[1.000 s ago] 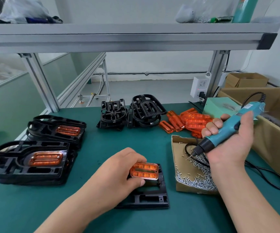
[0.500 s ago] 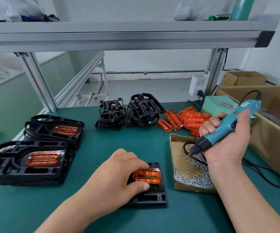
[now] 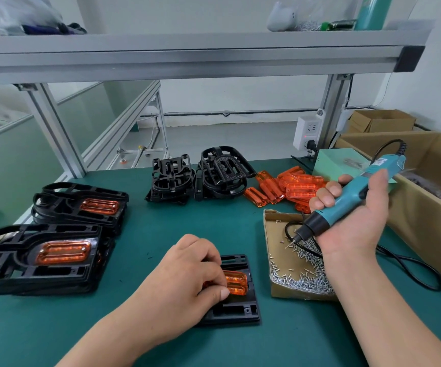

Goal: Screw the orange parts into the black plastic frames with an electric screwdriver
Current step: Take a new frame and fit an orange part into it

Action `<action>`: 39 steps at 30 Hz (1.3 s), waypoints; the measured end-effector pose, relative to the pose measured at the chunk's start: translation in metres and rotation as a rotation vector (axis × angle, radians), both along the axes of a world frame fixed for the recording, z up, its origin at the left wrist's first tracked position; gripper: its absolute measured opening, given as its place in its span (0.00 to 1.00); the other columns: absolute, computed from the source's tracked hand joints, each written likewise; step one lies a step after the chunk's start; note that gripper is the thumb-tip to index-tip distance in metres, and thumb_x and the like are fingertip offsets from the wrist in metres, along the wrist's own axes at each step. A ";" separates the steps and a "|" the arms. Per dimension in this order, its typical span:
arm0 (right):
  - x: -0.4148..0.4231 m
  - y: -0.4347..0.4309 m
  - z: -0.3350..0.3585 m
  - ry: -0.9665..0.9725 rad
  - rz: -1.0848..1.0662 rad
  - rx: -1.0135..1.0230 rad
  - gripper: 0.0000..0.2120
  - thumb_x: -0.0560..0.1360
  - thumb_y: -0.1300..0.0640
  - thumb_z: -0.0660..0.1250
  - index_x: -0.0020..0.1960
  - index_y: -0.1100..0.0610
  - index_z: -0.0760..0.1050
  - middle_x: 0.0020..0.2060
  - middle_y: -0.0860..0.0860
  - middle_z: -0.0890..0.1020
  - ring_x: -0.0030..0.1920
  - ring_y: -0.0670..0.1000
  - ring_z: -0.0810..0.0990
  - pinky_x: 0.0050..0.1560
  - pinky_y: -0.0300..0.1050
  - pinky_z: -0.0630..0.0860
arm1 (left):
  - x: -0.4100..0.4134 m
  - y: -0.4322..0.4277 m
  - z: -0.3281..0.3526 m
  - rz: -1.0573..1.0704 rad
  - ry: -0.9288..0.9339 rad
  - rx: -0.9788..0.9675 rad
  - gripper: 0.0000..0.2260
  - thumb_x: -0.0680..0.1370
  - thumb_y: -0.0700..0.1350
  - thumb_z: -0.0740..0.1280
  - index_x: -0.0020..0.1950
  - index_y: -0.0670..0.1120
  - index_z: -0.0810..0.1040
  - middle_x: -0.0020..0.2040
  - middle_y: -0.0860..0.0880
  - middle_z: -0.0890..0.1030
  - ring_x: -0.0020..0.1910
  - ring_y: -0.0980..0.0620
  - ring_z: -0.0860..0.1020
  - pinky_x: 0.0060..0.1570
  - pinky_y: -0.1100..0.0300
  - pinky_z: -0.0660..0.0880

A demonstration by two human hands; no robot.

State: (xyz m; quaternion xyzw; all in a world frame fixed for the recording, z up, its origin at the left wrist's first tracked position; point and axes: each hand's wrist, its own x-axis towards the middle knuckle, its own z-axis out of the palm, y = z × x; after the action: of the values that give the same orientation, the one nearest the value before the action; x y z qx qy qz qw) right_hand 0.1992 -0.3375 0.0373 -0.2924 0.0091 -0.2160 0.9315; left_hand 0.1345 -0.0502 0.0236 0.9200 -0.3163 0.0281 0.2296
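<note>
Pinching one orange part (image 3: pixel 236 283) (left fingers (image 3: pixel 206 256), apparently), right fingers (image 3: pixel 325 196) gripping one screwdriver (image 3: pixel 347 203)

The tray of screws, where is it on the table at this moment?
In the head view, the tray of screws sits right of centre, between the black frame under the left hand and the large cardboard box.

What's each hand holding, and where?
Right hand grips the screwdriver around its teal body. Left hand pinches the orange part at its left end.
</note>
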 end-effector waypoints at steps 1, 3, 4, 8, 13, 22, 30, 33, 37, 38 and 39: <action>0.000 0.000 0.000 0.000 -0.001 0.000 0.23 0.83 0.34 0.62 0.45 0.54 0.76 0.36 0.50 0.72 0.32 0.48 0.70 0.35 0.42 0.70 | 0.000 0.000 0.000 -0.005 -0.003 0.005 0.07 0.80 0.58 0.69 0.48 0.58 0.83 0.53 0.65 0.72 0.61 0.60 0.67 0.61 0.64 0.67; 0.000 0.001 0.000 -0.001 0.002 0.000 0.23 0.83 0.34 0.62 0.45 0.54 0.76 0.36 0.50 0.72 0.32 0.48 0.70 0.35 0.42 0.70 | 0.000 -0.001 0.001 -0.009 -0.010 0.021 0.08 0.80 0.58 0.68 0.48 0.58 0.84 0.50 0.64 0.73 0.58 0.61 0.68 0.60 0.62 0.68; 0.000 0.001 0.000 -0.002 0.001 -0.001 0.23 0.83 0.34 0.62 0.45 0.54 0.76 0.36 0.50 0.72 0.32 0.48 0.70 0.35 0.42 0.70 | 0.000 -0.003 0.001 -0.011 -0.019 0.035 0.09 0.81 0.59 0.67 0.49 0.58 0.84 0.49 0.64 0.73 0.57 0.61 0.69 0.59 0.61 0.69; 0.000 0.001 0.000 -0.005 0.001 -0.001 0.24 0.83 0.34 0.62 0.45 0.54 0.76 0.36 0.50 0.71 0.32 0.48 0.70 0.35 0.42 0.70 | 0.001 -0.006 -0.002 -0.010 -0.051 0.103 0.12 0.81 0.62 0.62 0.52 0.59 0.83 0.47 0.62 0.75 0.54 0.61 0.68 0.59 0.59 0.69; -0.001 0.001 -0.001 -0.004 0.010 -0.011 0.24 0.83 0.34 0.62 0.45 0.54 0.75 0.36 0.50 0.71 0.32 0.48 0.69 0.35 0.42 0.70 | 0.002 -0.003 -0.003 -0.048 -0.025 0.105 0.11 0.83 0.60 0.62 0.54 0.59 0.82 0.49 0.62 0.76 0.55 0.59 0.68 0.59 0.58 0.69; 0.000 -0.001 0.000 0.008 0.000 0.011 0.23 0.82 0.34 0.64 0.45 0.54 0.76 0.36 0.50 0.72 0.33 0.48 0.70 0.35 0.42 0.70 | 0.008 0.012 -0.002 0.059 0.040 0.007 0.09 0.83 0.53 0.67 0.61 0.61 0.82 0.65 0.66 0.69 0.70 0.65 0.63 0.68 0.70 0.61; 0.000 -0.002 0.001 0.011 -0.007 0.023 0.23 0.82 0.34 0.64 0.45 0.54 0.75 0.36 0.50 0.72 0.33 0.48 0.70 0.35 0.42 0.70 | 0.010 0.008 -0.003 0.110 0.155 0.083 0.07 0.80 0.57 0.70 0.56 0.64 0.84 0.66 0.70 0.70 0.67 0.69 0.64 0.68 0.66 0.64; 0.000 -0.002 0.001 0.013 -0.007 0.021 0.23 0.82 0.34 0.64 0.45 0.54 0.75 0.36 0.50 0.72 0.32 0.48 0.70 0.35 0.42 0.70 | 0.011 0.008 -0.003 0.154 0.160 0.111 0.07 0.79 0.58 0.71 0.56 0.65 0.84 0.63 0.70 0.70 0.65 0.68 0.65 0.65 0.64 0.67; -0.001 -0.002 0.002 0.009 -0.016 0.033 0.23 0.82 0.34 0.64 0.46 0.54 0.75 0.37 0.50 0.72 0.33 0.48 0.70 0.35 0.42 0.69 | 0.013 0.011 -0.003 0.177 0.164 0.118 0.05 0.78 0.58 0.72 0.54 0.65 0.84 0.63 0.70 0.70 0.65 0.68 0.65 0.64 0.65 0.66; -0.001 -0.003 0.002 0.007 -0.021 0.036 0.23 0.82 0.34 0.64 0.46 0.54 0.75 0.37 0.50 0.72 0.33 0.48 0.70 0.36 0.42 0.69 | 0.013 0.010 -0.002 0.171 0.170 0.117 0.05 0.78 0.58 0.72 0.53 0.65 0.83 0.62 0.71 0.70 0.65 0.68 0.65 0.64 0.67 0.65; -0.001 -0.004 0.003 0.005 -0.026 0.040 0.23 0.82 0.34 0.64 0.46 0.54 0.75 0.37 0.50 0.72 0.33 0.48 0.70 0.36 0.42 0.69 | 0.013 0.011 -0.002 0.168 0.173 0.114 0.05 0.78 0.58 0.72 0.53 0.65 0.83 0.63 0.71 0.69 0.66 0.68 0.65 0.64 0.68 0.64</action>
State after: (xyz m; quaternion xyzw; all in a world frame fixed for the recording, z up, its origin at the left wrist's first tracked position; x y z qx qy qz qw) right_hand 0.1983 -0.3410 0.0400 -0.2743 0.0193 -0.2272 0.9342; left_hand 0.1474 -0.0396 0.0220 0.9538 -0.2183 -0.0502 0.2004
